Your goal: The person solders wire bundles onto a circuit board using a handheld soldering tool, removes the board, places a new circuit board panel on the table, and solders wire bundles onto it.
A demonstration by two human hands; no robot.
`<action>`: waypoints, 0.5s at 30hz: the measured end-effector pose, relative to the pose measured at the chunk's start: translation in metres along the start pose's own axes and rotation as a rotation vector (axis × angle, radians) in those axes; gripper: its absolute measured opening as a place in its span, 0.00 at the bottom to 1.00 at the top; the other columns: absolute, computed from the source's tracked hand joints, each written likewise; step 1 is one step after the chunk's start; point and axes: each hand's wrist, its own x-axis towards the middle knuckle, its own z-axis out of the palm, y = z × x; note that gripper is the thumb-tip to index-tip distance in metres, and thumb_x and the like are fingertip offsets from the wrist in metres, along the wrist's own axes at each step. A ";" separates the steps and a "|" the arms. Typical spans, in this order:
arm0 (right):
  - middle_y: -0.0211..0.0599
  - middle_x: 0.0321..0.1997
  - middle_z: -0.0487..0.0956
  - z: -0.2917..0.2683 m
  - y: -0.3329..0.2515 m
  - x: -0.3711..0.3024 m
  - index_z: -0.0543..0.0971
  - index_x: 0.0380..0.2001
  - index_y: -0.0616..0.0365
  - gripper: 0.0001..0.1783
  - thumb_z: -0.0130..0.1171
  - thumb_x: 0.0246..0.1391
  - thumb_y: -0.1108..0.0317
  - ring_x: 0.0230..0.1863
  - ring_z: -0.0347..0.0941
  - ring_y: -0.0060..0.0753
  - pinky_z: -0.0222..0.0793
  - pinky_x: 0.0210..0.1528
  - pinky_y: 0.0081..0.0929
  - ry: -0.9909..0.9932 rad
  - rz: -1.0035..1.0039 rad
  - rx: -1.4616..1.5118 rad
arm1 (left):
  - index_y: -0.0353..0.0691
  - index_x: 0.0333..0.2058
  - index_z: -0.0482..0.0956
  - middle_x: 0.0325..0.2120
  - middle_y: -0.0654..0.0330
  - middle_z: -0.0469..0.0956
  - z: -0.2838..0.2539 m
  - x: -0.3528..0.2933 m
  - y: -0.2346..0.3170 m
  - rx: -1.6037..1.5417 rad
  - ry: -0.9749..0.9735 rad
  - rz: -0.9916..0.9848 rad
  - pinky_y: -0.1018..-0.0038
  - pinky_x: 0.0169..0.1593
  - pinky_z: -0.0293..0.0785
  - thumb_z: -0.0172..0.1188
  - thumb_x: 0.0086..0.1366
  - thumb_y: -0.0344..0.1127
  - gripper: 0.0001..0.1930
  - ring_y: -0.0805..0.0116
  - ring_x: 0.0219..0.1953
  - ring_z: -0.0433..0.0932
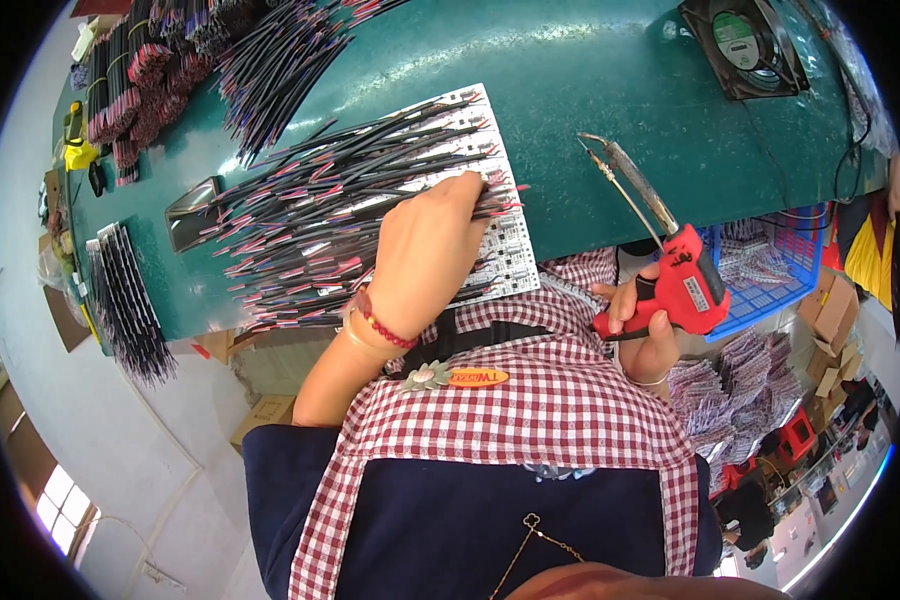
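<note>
A white circuit board panel [518, 250] lies at the near edge of the green table, with rows of small parts on it. Many black wires [305, 200] with red and pale tips fan out leftward across the panel. My left hand [425, 250] rests over them, its fingers closed on wires near the panel's right edge; the fingertips are partly hidden. Off the panel to the right, my right hand [638, 318] grips a red and black soldering gun [688, 285]. Its metal tip and a thin feed tube point up and to the left, apart from the panel.
A dark phone [192, 214] sits left of the panel. Wire bundles [135, 85] and a loose wire pile [275, 75] fill the far left. Wired strips [125, 295] overhang the left edge. A fan [745, 48] stands far right; a blue basket [805, 268] is below it.
</note>
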 end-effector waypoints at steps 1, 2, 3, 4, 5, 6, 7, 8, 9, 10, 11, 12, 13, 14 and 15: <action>0.32 0.26 0.69 0.000 -0.002 0.002 0.63 0.53 0.62 0.29 0.51 0.59 0.50 0.24 0.70 0.25 0.72 0.50 0.42 0.000 -0.001 -0.002 | 0.33 0.34 0.74 0.27 0.48 0.77 0.000 -0.004 0.001 0.047 0.078 -0.041 0.62 0.31 0.72 0.59 0.56 0.27 0.07 0.49 0.28 0.78; 0.32 0.26 0.69 0.000 -0.005 0.004 0.62 0.53 0.62 0.29 0.51 0.60 0.50 0.24 0.69 0.24 0.72 0.50 0.41 0.007 0.006 0.010 | 0.33 0.34 0.74 0.27 0.48 0.77 -0.003 -0.007 0.002 0.046 0.077 -0.038 0.62 0.31 0.72 0.59 0.56 0.27 0.07 0.49 0.28 0.78; 0.31 0.26 0.68 0.000 -0.007 0.005 0.62 0.53 0.61 0.28 0.50 0.60 0.50 0.23 0.68 0.23 0.72 0.50 0.41 0.015 0.012 0.022 | 0.35 0.33 0.74 0.26 0.50 0.77 -0.008 -0.009 0.001 -0.024 0.238 -0.059 0.62 0.30 0.72 0.59 0.53 0.23 0.07 0.50 0.27 0.77; 0.31 0.26 0.68 -0.002 -0.008 0.006 0.62 0.53 0.61 0.28 0.50 0.60 0.50 0.23 0.68 0.23 0.72 0.50 0.41 0.017 0.011 0.021 | 0.37 0.31 0.74 0.26 0.52 0.76 -0.015 -0.013 0.001 -0.095 0.398 -0.081 0.62 0.28 0.72 0.59 0.49 0.20 0.10 0.50 0.26 0.77; 0.31 0.26 0.68 -0.004 -0.009 0.008 0.62 0.53 0.61 0.27 0.50 0.61 0.50 0.23 0.67 0.22 0.72 0.49 0.40 0.021 0.000 0.036 | 0.38 0.31 0.74 0.25 0.54 0.75 -0.026 -0.020 0.003 -0.109 0.442 -0.030 0.63 0.26 0.70 0.59 0.48 0.18 0.11 0.54 0.24 0.76; 0.31 0.26 0.68 -0.006 -0.008 0.009 0.62 0.53 0.61 0.27 0.49 0.61 0.51 0.23 0.66 0.22 0.73 0.49 0.40 0.023 -0.014 0.054 | 0.38 0.31 0.74 0.24 0.56 0.74 -0.038 -0.027 0.009 -0.122 0.487 0.024 0.65 0.24 0.69 0.59 0.46 0.15 0.13 0.57 0.22 0.75; 0.31 0.26 0.68 -0.006 -0.009 0.010 0.62 0.53 0.60 0.26 0.49 0.61 0.52 0.22 0.66 0.22 0.73 0.46 0.38 0.028 -0.031 0.066 | 0.40 0.30 0.75 0.22 0.60 0.71 -0.049 -0.030 0.019 -0.042 0.418 0.100 0.67 0.22 0.67 0.60 0.46 0.16 0.13 0.63 0.20 0.73; 0.31 0.26 0.68 -0.006 -0.010 0.012 0.62 0.53 0.60 0.26 0.49 0.61 0.52 0.22 0.66 0.22 0.73 0.46 0.38 0.023 -0.029 0.066 | 0.42 0.33 0.75 0.26 0.62 0.71 -0.053 -0.036 0.015 0.040 0.184 0.215 0.69 0.22 0.69 0.65 0.46 0.23 0.15 0.65 0.22 0.74; 0.31 0.26 0.67 -0.006 -0.011 0.014 0.62 0.53 0.60 0.25 0.49 0.62 0.53 0.22 0.66 0.21 0.73 0.45 0.37 0.026 -0.038 0.083 | 0.42 0.36 0.75 0.31 0.62 0.73 -0.050 -0.038 0.021 0.075 0.026 0.226 0.70 0.24 0.70 0.67 0.46 0.27 0.17 0.64 0.24 0.75; 0.31 0.26 0.67 -0.007 -0.012 0.015 0.62 0.53 0.60 0.25 0.49 0.62 0.53 0.23 0.66 0.21 0.73 0.44 0.36 0.031 -0.047 0.099 | 0.42 0.39 0.75 0.37 0.62 0.75 -0.045 -0.040 0.027 0.109 -0.131 0.237 0.72 0.26 0.72 0.69 0.46 0.31 0.20 0.63 0.26 0.77; 0.31 0.26 0.67 -0.005 -0.013 0.015 0.62 0.53 0.60 0.25 0.49 0.62 0.53 0.23 0.66 0.21 0.73 0.44 0.36 0.030 -0.051 0.095 | 0.46 0.47 0.73 0.48 0.60 0.70 -0.027 -0.044 0.018 0.186 -0.226 0.236 0.71 0.27 0.74 0.73 0.40 0.37 0.31 0.65 0.32 0.78; 0.31 0.26 0.67 -0.004 -0.015 0.016 0.62 0.53 0.60 0.25 0.49 0.62 0.53 0.22 0.65 0.21 0.72 0.42 0.35 0.033 -0.052 0.113 | 0.46 0.47 0.73 0.48 0.60 0.70 -0.020 -0.047 0.013 0.185 -0.225 0.237 0.71 0.27 0.74 0.73 0.40 0.37 0.31 0.65 0.32 0.78; 0.31 0.26 0.67 -0.003 -0.016 0.016 0.63 0.53 0.60 0.25 0.49 0.62 0.54 0.22 0.65 0.21 0.72 0.41 0.34 0.036 -0.053 0.131 | 0.46 0.50 0.72 0.49 0.59 0.69 -0.017 -0.049 0.010 0.230 -0.217 0.253 0.74 0.25 0.74 0.69 0.44 0.39 0.31 0.67 0.30 0.77; 0.31 0.26 0.67 -0.004 -0.016 0.015 0.63 0.53 0.60 0.25 0.49 0.62 0.54 0.22 0.65 0.21 0.72 0.41 0.34 0.037 -0.055 0.128 | 0.45 0.52 0.71 0.49 0.57 0.69 -0.012 -0.052 0.005 0.276 -0.209 0.271 0.76 0.24 0.75 0.66 0.48 0.40 0.30 0.70 0.29 0.76; 0.31 0.25 0.67 -0.006 -0.016 0.014 0.62 0.53 0.60 0.26 0.50 0.61 0.53 0.21 0.65 0.22 0.73 0.42 0.36 0.046 -0.050 0.109 | 0.47 0.57 0.69 0.54 0.56 0.67 -0.007 -0.058 -0.005 0.357 -0.215 0.288 0.76 0.24 0.76 0.62 0.50 0.33 0.32 0.70 0.29 0.76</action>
